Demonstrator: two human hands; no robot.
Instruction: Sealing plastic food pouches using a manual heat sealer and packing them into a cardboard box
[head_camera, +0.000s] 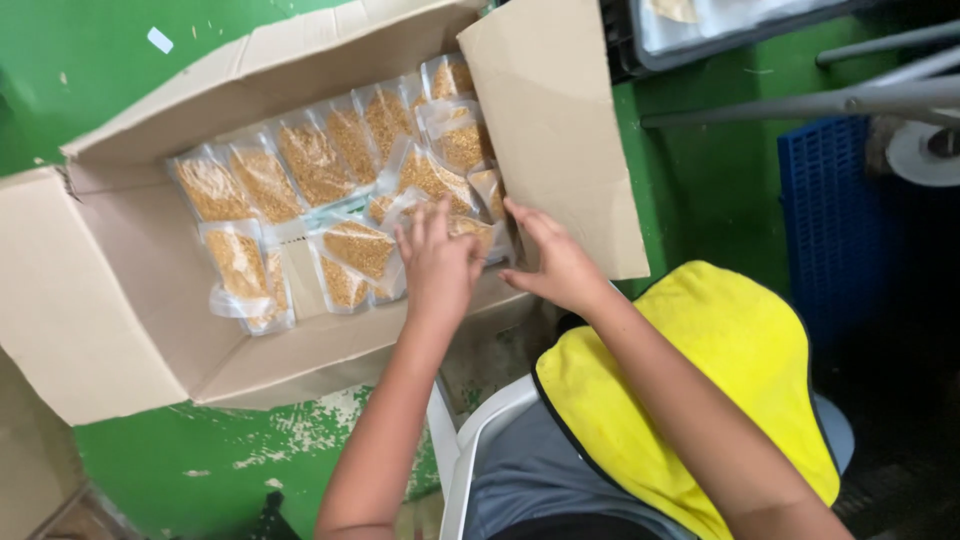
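Observation:
An open cardboard box (120, 290) lies on the green floor, filled with several clear pouches of yellow-brown grains (310, 160). My left hand (437, 262) reaches into the box, fingers spread over a pouch (470, 228) at the near right corner. My right hand (550, 260) presses against the same corner, beside the box's raised right flap (560, 130). Both hands touch the pouches there; whether either one grips a pouch is hidden by the fingers.
A yellow cloth (690, 380) lies over my lap on a white plastic chair (470, 440). A blue crate (830, 220) stands at right, next to a white roll (925, 150). Grey metal bars (800, 100) and a dark tray (720, 30) sit at upper right.

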